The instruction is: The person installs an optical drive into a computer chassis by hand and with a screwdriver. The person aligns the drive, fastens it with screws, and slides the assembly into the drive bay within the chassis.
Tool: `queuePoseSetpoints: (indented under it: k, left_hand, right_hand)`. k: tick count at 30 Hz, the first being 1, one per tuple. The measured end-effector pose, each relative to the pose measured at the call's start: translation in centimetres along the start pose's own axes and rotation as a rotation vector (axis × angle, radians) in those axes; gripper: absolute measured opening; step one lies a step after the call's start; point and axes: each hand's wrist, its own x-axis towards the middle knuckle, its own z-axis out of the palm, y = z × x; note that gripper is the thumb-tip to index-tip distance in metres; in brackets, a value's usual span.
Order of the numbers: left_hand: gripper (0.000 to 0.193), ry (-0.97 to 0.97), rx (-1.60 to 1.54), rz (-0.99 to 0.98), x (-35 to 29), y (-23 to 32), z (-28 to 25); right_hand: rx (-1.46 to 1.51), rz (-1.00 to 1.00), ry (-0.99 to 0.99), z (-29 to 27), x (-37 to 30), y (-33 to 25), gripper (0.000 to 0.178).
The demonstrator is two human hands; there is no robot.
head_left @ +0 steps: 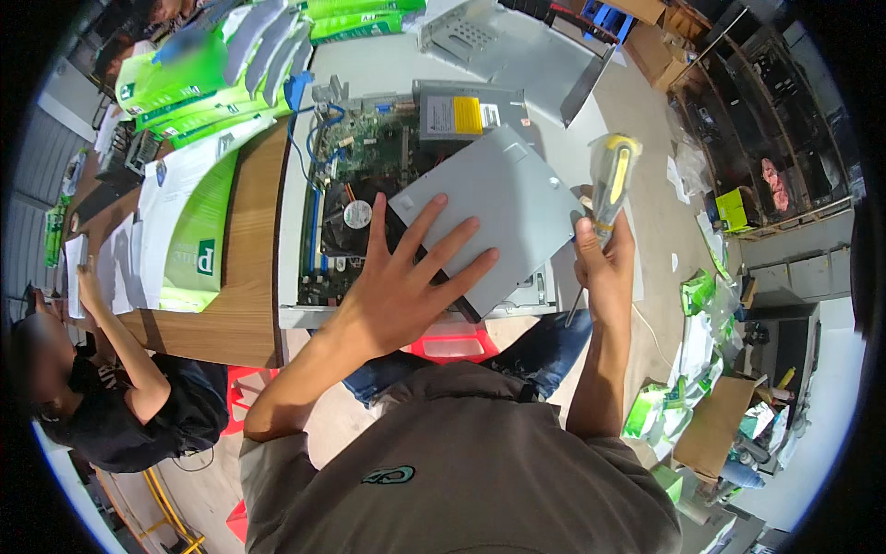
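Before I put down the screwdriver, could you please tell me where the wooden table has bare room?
Bare wood shows on the table between the green-and-white packages and the open computer case, with another patch along the packages' near edge. It is crowded inside the case, where the left hand spreads over a grey metal piece partly hiding the circuit board.

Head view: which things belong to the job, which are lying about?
Apparently in use: flat grey metal box under left hand; yellow-handled screwdriver in right hand; open computer case; circuit board.

Apparently lying about: stacked green packages; cardboard box lower right.
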Motion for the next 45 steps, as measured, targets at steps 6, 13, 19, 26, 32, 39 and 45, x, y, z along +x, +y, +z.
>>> queuePoseSetpoints:
  k: [6, 13, 19, 26, 32, 39, 45]
  left_hand:
    - [0.085, 0.057, -0.088, -0.013, -0.8, 1.1, 1.3]
    - [0.068, 0.238, -0.043, 0.072, -0.1, 2.5, -0.6]
    - [0.066, 0.448, -0.212, 0.035, 3.1, 1.3, -7.0]
    - [0.066, 0.342, -0.047, 0.063, 9.7, 1.5, -11.0]
    - [0.063, 0.259, 0.024, 0.127, 12.4, 3.1, -9.9]
    - [0.067, -0.116, 0.055, -0.111, 11.7, 3.1, -10.2]
    - [0.064, -0.087, 0.040, -0.114, 11.4, 3.1, -10.2]
  right_hand:
    - [-0.022, -0.062, 0.019, 0.2, 0.5, 0.2, 0.041]
    - [0.094, -0.085, -0.006, 0.0, -0.2, -0.8, 0.040]
    - [0.190, -0.009, -0.108, -0.2, -1.8, -3.5, 0.035]
    - [-0.131, -0.064, -0.206, -2.9, -1.6, -5.3, 0.043]
    - [-0.384, -0.167, -0.087, -5.7, -2.5, -8.0, 0.053]
    - [-0.705, -0.545, 0.213, -9.6, -3.7, -13.4, 0.050]
    - [-0.672, -0.848, 0.159, -9.4, -5.2, -15.1, 0.049]
